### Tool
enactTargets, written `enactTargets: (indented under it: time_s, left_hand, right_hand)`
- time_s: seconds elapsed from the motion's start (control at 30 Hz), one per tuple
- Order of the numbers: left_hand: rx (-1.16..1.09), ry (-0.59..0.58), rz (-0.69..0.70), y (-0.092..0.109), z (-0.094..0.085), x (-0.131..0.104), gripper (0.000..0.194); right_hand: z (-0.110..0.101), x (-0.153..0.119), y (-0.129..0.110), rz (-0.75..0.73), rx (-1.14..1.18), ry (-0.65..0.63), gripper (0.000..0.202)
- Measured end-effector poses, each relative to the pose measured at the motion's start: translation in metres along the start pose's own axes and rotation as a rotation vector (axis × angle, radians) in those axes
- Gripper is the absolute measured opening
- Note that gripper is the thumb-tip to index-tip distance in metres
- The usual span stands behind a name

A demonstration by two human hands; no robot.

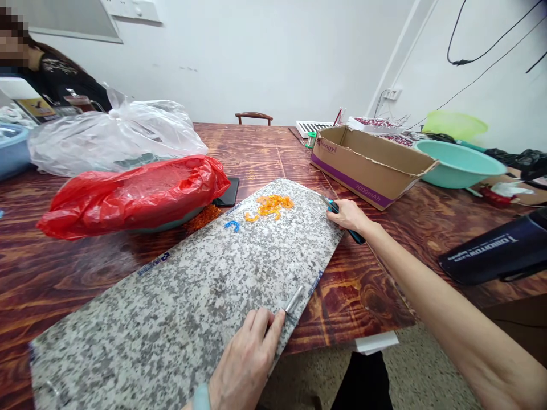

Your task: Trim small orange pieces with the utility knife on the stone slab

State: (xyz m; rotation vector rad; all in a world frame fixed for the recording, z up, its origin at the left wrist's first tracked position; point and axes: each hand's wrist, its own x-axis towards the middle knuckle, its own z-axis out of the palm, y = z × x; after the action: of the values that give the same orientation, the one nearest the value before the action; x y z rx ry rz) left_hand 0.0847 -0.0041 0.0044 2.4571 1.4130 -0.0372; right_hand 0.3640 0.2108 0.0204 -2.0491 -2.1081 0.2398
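My left hand (250, 353) is over the near right edge of a grey speckled stone slab (205, 296). Its index finger is against the lower end of a short silver metal rod (294, 300); the thumb is hidden. At the slab's far right corner my right hand (348, 216) is closed around pliers (355, 236) with blue and black handles, their metal jaws pointing up and left. On the far part of the slab lies a small heap of orange translucent curved pieces (273, 204). A few blue curved pieces (232, 226) sit just left of them.
A red plastic bag (141, 193) over a bowl and a clear bag (119, 134) stand left. A dark phone (228, 192) lies beside the slab. At right are a cardboard box (363, 165), a turquoise basin (459, 165) and a dark bottle (496, 247). A person (64, 77) sits far left.
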Motion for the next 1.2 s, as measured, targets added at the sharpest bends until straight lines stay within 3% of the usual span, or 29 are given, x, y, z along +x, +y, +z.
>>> enactTargets:
  time_s: [0.3, 0.53, 0.73, 0.83, 1.0, 1.2]
  left_hand:
    - [0.003, -0.015, -0.013, 0.004, -0.005, -0.001, 0.05]
    - [0.028, 0.092, 0.009, 0.002, 0.002, -0.001, 0.049]
    - [0.041, 0.126, 0.025, 0.009, -0.004, -0.004, 0.043]
    - [0.053, 0.142, 0.043, 0.014, -0.006, -0.006, 0.04]
    - [0.043, 0.149, 0.059, 0.015, -0.005, -0.006, 0.037]
    - [0.03, 0.208, 0.053, 0.011, -0.001, -0.004, 0.032]
  right_hand:
    - [-0.009, -0.03, 0.013, -0.013, -0.005, 0.025, 0.019]
    - [-0.021, -0.075, 0.023, -0.02, 0.027, 0.02, 0.019]
    - [-0.025, -0.119, 0.028, -0.074, 0.103, -0.011, 0.016]
    - [-0.021, -0.145, 0.015, -0.126, 0.177, -0.053, 0.02]
    - [-0.009, -0.181, -0.029, -0.261, 0.334, -0.135, 0.026]
    - [0.011, -0.186, -0.058, -0.236, 0.415, -0.12, 0.016]
